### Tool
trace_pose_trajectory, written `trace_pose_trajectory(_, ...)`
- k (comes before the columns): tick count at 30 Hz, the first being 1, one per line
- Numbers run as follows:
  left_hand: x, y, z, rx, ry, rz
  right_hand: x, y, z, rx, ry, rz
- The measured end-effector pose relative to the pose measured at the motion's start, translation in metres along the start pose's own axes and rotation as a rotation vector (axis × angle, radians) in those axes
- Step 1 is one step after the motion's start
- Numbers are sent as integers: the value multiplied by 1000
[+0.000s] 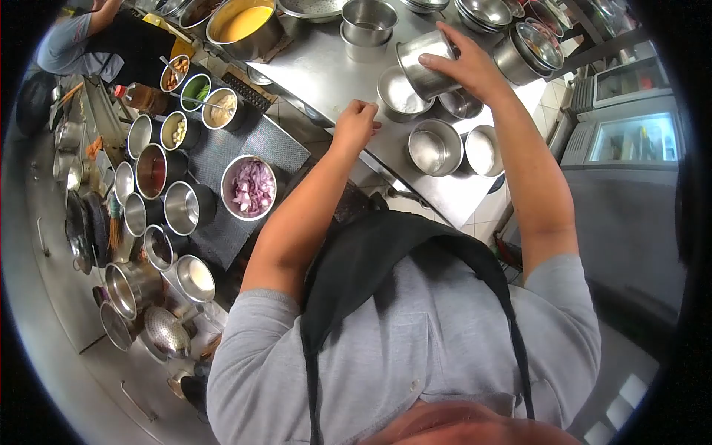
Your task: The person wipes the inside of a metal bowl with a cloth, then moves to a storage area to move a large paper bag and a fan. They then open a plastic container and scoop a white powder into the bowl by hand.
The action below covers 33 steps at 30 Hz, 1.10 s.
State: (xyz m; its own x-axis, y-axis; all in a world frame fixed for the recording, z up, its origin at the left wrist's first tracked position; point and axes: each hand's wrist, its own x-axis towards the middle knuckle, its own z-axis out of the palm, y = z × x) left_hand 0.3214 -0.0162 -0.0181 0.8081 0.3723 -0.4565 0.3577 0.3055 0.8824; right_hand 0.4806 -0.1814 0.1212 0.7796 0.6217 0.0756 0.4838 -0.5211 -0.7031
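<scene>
My right hand (466, 65) grips a steel canister (425, 68) by its side and rim end, holding it tilted above the steel table (326, 74). Just below it stands a steel container with white powder (402, 95), partly covered by the canister. My left hand (356, 124) is curled closed over the table's near edge, apart from the containers; nothing shows in its fingers. Close by on the table are a steel pot (434, 148), another pot with white contents (482, 150) and one partly hidden pot (461, 104).
A pot of yellow liquid (245, 26) and stacked steel pots (368, 33) stand farther back. To the left, a dark mat (285, 148) bears a pot of chopped purple onion (252, 189) and several ingredient pots. Another person (81, 37) is at the upper left. A lit fridge (634, 139) stands right.
</scene>
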Motion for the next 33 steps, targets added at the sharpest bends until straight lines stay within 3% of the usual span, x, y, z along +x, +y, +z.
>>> trace_pose_trajectory(6, -6, -4, -10, 87, 80, 119, 0, 8, -1, -123, 24, -24)
trace_pose_trajectory(8, -13, 5, -8, 63, 57, 162, -4, 28, 5, 240, 80, 142)
trace_pose_trajectory(9, -22, 13, -4, -19, -17, 152, -9, 37, 13, 241, 84, 143)
trace_pose_trajectory(11, -42, 34, 10, -98, -96, 153, -28, 53, 28, 1233, 124, 329)
trace_pose_trajectory(13, -59, 48, 26, -65, -193, 317, -51, 43, 45, 1667, 191, 326)
trace_pose_trajectory(15, -64, 55, 39, -6, -207, 413, -61, 36, 63, 1844, 233, 245)
trace_pose_trajectory(17, -60, 64, 45, 60, -220, 510, -61, 27, 71, 1935, 351, 396)
trace_pose_trajectory(21, -50, 83, 41, 253, -22, 662, -50, 26, 76, 1894, 127, 264)
trace_pose_trajectory(23, -37, 92, 32, 447, 32, 705, -40, 33, 78, 1885, 131, 302)
trace_pose_trajectory(25, -17, 104, 25, 542, 105, 795, -37, 34, 75, 1584, 145, 189)
trace_pose_trajectory(27, 9, 124, 15, 720, 178, 968, -45, 35, 66, 1574, 141, 183)
trace_pose_trajectory(31, 60, 152, 5, 832, 304, 976, -79, 14, 41, 1227, 122, 93)
trace_pose_trajectory(33, 86, 151, -3, 871, 323, 881, -99, -17, 17, 899, 69, 33)
